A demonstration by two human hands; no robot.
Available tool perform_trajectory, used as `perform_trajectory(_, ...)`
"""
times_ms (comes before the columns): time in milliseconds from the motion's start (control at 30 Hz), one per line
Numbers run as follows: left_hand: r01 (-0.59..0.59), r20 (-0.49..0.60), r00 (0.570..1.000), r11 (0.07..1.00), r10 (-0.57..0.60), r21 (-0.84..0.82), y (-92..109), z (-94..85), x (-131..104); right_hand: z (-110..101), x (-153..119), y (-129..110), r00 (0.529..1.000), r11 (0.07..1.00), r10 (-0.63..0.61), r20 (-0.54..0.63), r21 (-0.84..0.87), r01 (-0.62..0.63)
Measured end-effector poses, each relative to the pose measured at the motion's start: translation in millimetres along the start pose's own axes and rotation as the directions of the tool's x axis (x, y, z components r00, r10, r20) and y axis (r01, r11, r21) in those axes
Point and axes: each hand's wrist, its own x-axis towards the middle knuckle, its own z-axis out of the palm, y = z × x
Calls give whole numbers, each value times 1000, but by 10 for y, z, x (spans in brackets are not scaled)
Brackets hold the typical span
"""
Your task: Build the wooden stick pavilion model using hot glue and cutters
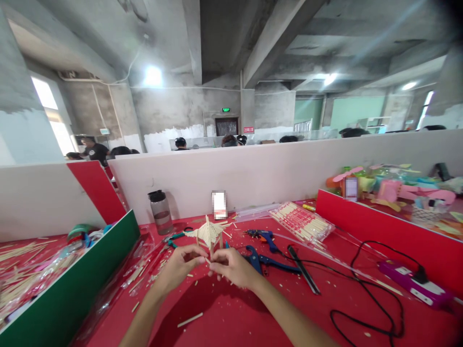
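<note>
A small pavilion model [209,233] made of pale wooden sticks, with a pointed roof and thin posts, stands on the red table. Just in front of it, my left hand [184,265] and my right hand [233,267] meet at the fingertips, both pinched closed. A short wooden stick [207,260] shows between the fingertips of the two hands. Whether it touches the model's posts I cannot tell. To the right of my right hand lie a blue cutter tool [265,260] and a blue glue gun [262,236].
A dark-lidded bottle [159,212] stands at the back left, near green-handled pliers [179,236]. Bundled sticks [302,221], a black-bodied knife [304,270] and a purple power strip [415,284] with a looping cord lie rightward. Green [83,279] and red dividers [390,226] edge the table.
</note>
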Motion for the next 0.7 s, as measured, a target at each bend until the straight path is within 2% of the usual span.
perform_trajectory(200, 17, -59, 998, 1000, -16, 8, -50, -1, 14, -15, 0, -24, 1000, 1000, -13, -1, -2, 13)
perform_trajectory(700, -18, 26, 999, 1000, 18, -18, -6, 8, -24, -47, 3, -17, 1000, 997, -18, 0, -75, 18)
